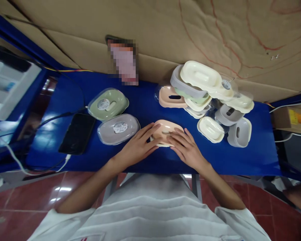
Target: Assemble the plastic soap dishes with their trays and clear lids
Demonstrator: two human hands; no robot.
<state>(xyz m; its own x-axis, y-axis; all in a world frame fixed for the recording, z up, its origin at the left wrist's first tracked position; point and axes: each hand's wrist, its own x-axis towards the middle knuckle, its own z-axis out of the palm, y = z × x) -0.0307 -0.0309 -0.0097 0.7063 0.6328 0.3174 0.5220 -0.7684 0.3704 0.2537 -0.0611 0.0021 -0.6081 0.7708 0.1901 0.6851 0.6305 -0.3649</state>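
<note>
A peach plastic soap dish (167,125) with a pale cream edge beneath it lies on the blue tabletop before me. My left hand (137,147) grips its left end, fingers over the rim. Across its right side and top rest the bent fingers of my right hand (187,147), hiding part of the middle. Left of my hands are a lilac soap dish (107,132) and a green soap dish (115,106), each under a clear cover with a round label. Cream, grey and peach dish parts, such as a cream one (200,74), are piled at the back right.
A dark phone (77,134) with a white cable lies at the left. Cardboard (155,30) covers the back wall, with a pixelated object (124,62) leaning there. A carton (283,120) stands at the right, and another person's arm (299,197) shows lower right.
</note>
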